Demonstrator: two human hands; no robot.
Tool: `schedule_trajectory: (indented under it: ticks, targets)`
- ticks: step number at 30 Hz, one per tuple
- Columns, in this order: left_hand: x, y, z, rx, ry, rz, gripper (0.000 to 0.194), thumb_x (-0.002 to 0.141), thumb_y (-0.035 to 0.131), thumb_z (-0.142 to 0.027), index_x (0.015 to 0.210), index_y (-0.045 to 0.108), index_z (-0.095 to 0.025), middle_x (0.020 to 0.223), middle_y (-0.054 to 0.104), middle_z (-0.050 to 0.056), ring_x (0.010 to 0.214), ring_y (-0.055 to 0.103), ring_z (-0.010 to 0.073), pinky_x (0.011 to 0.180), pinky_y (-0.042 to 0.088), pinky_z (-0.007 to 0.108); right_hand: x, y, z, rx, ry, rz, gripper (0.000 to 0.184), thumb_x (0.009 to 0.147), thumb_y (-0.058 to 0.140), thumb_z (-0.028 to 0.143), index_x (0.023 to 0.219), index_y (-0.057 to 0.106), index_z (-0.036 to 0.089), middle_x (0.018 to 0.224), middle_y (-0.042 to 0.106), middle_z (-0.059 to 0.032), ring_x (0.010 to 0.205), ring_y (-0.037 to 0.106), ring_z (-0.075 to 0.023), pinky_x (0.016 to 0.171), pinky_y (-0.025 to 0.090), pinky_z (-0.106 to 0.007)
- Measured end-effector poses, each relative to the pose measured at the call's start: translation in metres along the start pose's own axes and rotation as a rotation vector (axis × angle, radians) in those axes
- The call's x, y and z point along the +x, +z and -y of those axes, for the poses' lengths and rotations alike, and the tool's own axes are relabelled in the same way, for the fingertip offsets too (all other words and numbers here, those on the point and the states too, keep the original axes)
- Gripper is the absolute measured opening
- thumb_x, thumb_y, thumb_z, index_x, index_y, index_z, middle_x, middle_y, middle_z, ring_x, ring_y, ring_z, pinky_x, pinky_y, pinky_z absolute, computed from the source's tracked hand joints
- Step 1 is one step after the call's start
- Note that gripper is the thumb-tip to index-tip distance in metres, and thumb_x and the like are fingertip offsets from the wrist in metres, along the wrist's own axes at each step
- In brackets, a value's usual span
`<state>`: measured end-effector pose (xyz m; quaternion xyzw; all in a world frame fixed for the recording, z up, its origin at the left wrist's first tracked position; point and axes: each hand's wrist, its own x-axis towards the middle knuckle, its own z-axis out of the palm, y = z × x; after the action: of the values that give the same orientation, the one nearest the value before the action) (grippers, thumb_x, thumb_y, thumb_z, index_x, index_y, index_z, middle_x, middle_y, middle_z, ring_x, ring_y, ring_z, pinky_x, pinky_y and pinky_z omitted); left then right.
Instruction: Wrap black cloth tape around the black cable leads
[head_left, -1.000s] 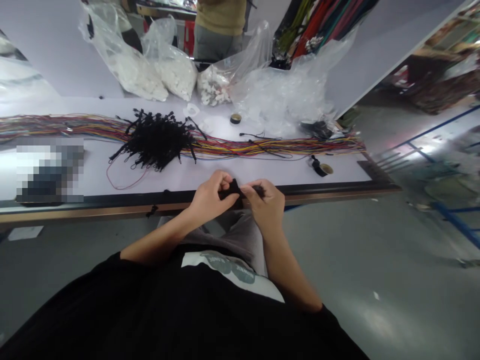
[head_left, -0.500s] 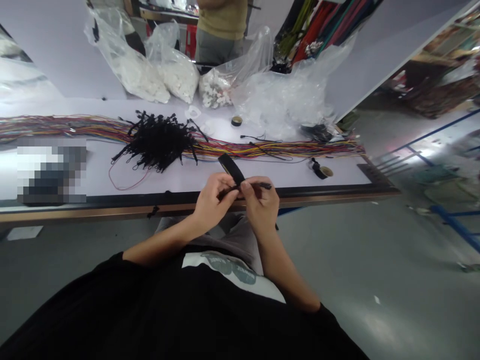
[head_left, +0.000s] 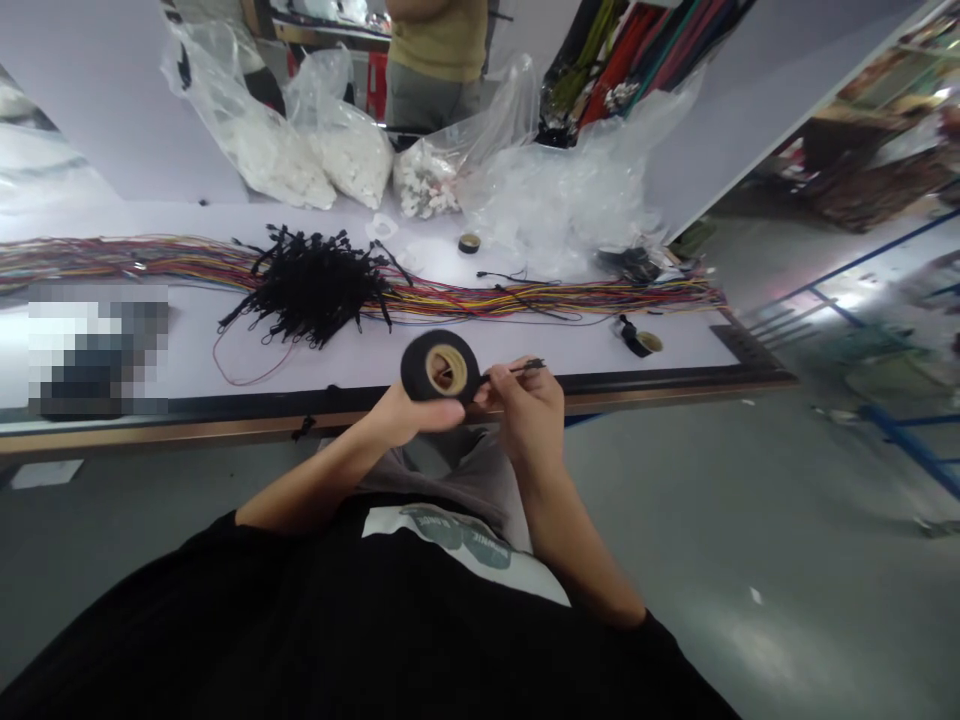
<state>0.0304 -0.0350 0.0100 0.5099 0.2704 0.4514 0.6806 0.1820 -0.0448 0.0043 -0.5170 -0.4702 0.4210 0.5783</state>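
Note:
In front of my body, at the table's near edge, my left hand (head_left: 415, 412) grips a roll of black tape (head_left: 414, 372). The roll's tan core faces up toward me, and fingers show through its hole. Close by on the right, my right hand (head_left: 531, 410) pinches a short black cable (head_left: 534, 365) between thumb and fingers. The cable's tip points right, past the hand. A dark strip runs between the roll and the pinched fingers. What lies inside the right hand is partly hidden.
A pile of black cables (head_left: 315, 285) lies left on the white table (head_left: 360, 365), over a long bundle of coloured wires (head_left: 487, 300). Two other tape rolls lie here, one far (head_left: 469, 243), one right (head_left: 641, 344). Plastic bags (head_left: 352, 160) line the back; a person (head_left: 436, 60) stands beyond.
The tape roll has turned from edge-on to showing its open face, moving lower and left. My left hand now holds the roll itself; my right hand still pinches the cable.

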Motion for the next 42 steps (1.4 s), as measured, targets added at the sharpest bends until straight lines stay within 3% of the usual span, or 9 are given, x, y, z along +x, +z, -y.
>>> schedule_trajectory:
  ticks: [4, 10, 14, 18, 21, 27, 31, 36, 42]
  targets:
    - [-0.004, -0.006, -0.006, 0.341, 0.092, 0.217, 0.069, 0.034, 0.087, -0.035, 0.095, 0.059, -0.021, 0.101, 0.057, 0.005, 0.092, 0.055, 0.0196, 0.077, 0.047, 0.028, 0.002, -0.009, 0.007, -0.158, -0.094, 0.04, 0.018, 0.069, 0.067, 0.031, 0.061, 0.056, 0.02, 0.058, 0.06, 0.0043, 0.055, 0.054, -0.0105, 0.058, 0.044, -0.026]
    - [0.006, 0.003, 0.007, 0.637, 0.278, -0.188, 0.006, 0.072, 0.064, -0.022, 0.073, 0.058, -0.02, 0.076, 0.057, 0.0, 0.074, 0.052, 0.0135, 0.072, 0.042, 0.025, -0.003, -0.01, 0.01, -0.236, -0.325, 0.045, 0.013, 0.072, 0.067, 0.031, 0.065, 0.059, 0.022, 0.073, 0.059, 0.0026, 0.07, 0.056, -0.0125, 0.067, 0.045, -0.028]
    - [0.006, 0.011, 0.009, 0.609, 0.301, -0.231, 0.012, 0.074, 0.06, -0.019, 0.062, 0.059, -0.021, 0.068, 0.059, 0.001, 0.07, 0.054, 0.0142, 0.07, 0.042, 0.026, -0.008, -0.003, 0.01, -0.222, -0.189, 0.16, 0.014, 0.077, 0.062, 0.036, 0.078, 0.061, 0.022, 0.065, 0.057, 0.0041, 0.055, 0.054, -0.011, 0.057, 0.046, -0.026]
    - [-0.001, 0.016, 0.013, 0.514, 0.281, -0.285, 0.003, 0.074, 0.06, -0.019, 0.076, 0.061, -0.021, 0.074, 0.06, 0.001, 0.073, 0.056, 0.0136, 0.07, 0.044, 0.025, -0.01, -0.001, 0.011, -0.366, -0.337, 0.046, 0.012, 0.079, 0.059, 0.032, 0.072, 0.058, 0.022, 0.074, 0.062, 0.001, 0.067, 0.061, -0.0139, 0.066, 0.049, -0.028]
    - [-0.004, 0.018, 0.012, 0.249, 0.157, -0.351, 0.028, 0.068, 0.068, -0.023, 0.092, 0.054, -0.021, 0.07, 0.056, -0.002, 0.061, 0.053, 0.0097, 0.058, 0.043, 0.022, -0.01, -0.002, 0.012, -0.425, -0.437, -0.043, 0.012, 0.08, 0.058, 0.031, 0.072, 0.057, 0.023, 0.079, 0.066, -0.0008, 0.073, 0.063, -0.0151, 0.07, 0.05, -0.029]
    - [0.001, 0.01, 0.0, -0.182, -0.184, -0.067, 0.037, 0.064, 0.066, -0.049, 0.076, 0.053, -0.017, 0.058, 0.049, -0.002, 0.044, 0.042, 0.0063, 0.039, 0.027, 0.019, -0.013, 0.0, 0.011, -0.338, -0.382, 0.031, 0.017, 0.078, 0.06, 0.036, 0.069, 0.057, 0.022, 0.078, 0.068, -0.0013, 0.069, 0.064, -0.0161, 0.065, 0.05, -0.03]
    - [-0.004, 0.003, -0.008, -0.051, -0.028, -0.018, 0.04, 0.052, 0.078, -0.035, 0.082, 0.057, -0.018, 0.075, 0.056, 0.001, 0.069, 0.055, 0.0118, 0.059, 0.044, 0.023, -0.008, -0.001, 0.005, -0.186, -0.137, -0.014, 0.021, 0.075, 0.063, 0.04, 0.068, 0.058, 0.02, 0.06, 0.062, 0.0023, 0.052, 0.058, -0.0127, 0.054, 0.047, -0.027]
    - [-0.01, -0.007, -0.016, 0.401, 0.123, 0.296, 0.067, 0.035, 0.087, -0.027, 0.096, 0.059, -0.02, 0.093, 0.055, 0.002, 0.08, 0.052, 0.0145, 0.071, 0.044, 0.025, 0.0, -0.011, 0.003, -0.186, -0.09, 0.052, 0.019, 0.07, 0.066, 0.034, 0.062, 0.058, 0.019, 0.057, 0.058, 0.0043, 0.05, 0.052, -0.0101, 0.052, 0.042, -0.025]
    - [0.001, 0.007, 0.001, 0.628, 0.184, -0.178, 0.01, 0.072, 0.062, -0.022, 0.069, 0.053, -0.019, 0.068, 0.051, -0.003, 0.065, 0.046, 0.0109, 0.058, 0.035, 0.021, -0.005, -0.011, 0.024, -0.366, -0.357, 0.07, 0.014, 0.071, 0.067, 0.028, 0.062, 0.058, 0.021, 0.074, 0.06, 0.0014, 0.071, 0.057, -0.0137, 0.067, 0.045, -0.028]
